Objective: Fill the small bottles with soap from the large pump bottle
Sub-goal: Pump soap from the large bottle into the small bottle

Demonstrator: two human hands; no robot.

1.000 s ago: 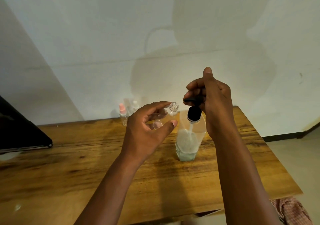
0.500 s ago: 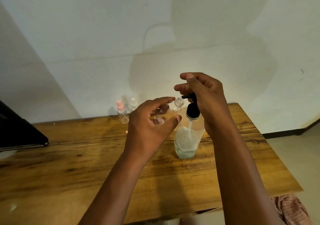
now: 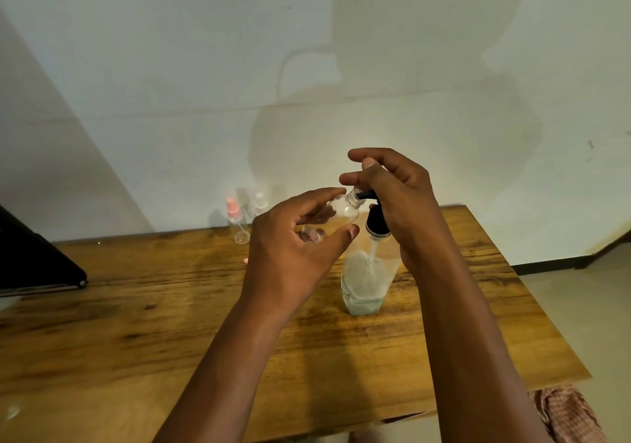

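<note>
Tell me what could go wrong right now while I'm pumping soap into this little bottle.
1. The small bottle is tilted in your left hand, its narrow mouth right at the black spout; a slight slip could send soap onto your fingers or the table.
2. Your right hand presses the pump with nothing steadying the large bottle, which looks nearly empty, so it might tip.
</note>
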